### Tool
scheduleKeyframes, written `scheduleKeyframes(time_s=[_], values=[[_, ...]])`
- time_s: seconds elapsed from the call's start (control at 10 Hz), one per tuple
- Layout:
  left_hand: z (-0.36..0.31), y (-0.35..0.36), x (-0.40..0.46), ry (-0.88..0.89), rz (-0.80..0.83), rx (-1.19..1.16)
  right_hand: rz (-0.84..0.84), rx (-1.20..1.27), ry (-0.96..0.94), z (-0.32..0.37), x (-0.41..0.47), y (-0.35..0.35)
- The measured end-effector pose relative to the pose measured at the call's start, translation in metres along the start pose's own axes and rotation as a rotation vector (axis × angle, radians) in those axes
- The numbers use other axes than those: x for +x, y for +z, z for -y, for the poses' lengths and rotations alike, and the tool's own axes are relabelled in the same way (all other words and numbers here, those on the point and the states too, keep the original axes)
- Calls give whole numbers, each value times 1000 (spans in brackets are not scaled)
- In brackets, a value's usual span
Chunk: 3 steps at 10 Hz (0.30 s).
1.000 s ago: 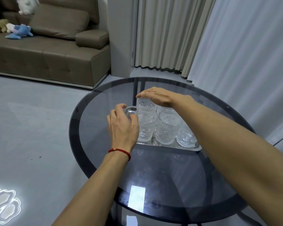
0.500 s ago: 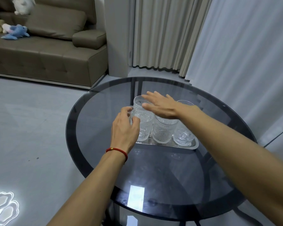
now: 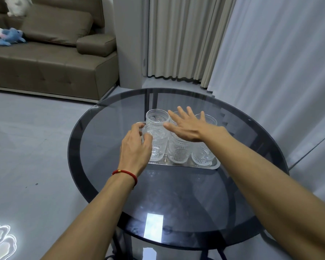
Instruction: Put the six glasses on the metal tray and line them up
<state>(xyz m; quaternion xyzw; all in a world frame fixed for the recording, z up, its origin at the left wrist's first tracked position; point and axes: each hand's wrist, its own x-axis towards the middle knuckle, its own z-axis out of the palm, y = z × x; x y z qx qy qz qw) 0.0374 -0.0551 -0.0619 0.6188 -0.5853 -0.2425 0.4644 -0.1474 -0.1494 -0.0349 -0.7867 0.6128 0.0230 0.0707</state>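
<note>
No writing or brand marks legible on anything. Sofa (image 3: 45,59) far left of the table (image 3: 109,166), with a blue soft toy (image 3: 9,37) on its seat. Left hand (image 3: 134,149), red cord bracelet (image 3: 125,173) at the wrist, curled round the near-left glass (image 3: 158,145), thumb and fingers on its side. That glass stands at the left end of the metal tray (image 3: 215,165), near the table's centre. Behind it, back-left glass (image 3: 157,116), empty. Right hand (image 3: 188,126) flat and spread, palm down, over the middle of the tray, gripping nothing; whether it rests on the rims is unclear. Below it, near-middle glass (image 3: 178,154) and near-right glass (image 3: 202,156), both empty, upright. Back-right glass (image 3: 209,120) shows past the fingers; a sixth is mostly hidden. Curtains (image 3: 176,38) beyond the table.
</note>
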Motion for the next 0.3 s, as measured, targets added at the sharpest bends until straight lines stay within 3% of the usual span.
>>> scheduleKeyframes(time_s=[0.2, 0.3], values=[[2, -1, -2, 6, 21, -13, -20, 95, 13, -1, -7, 6], [7, -5, -6, 15, 4, -5, -217, 209, -57, 2, -28, 1]])
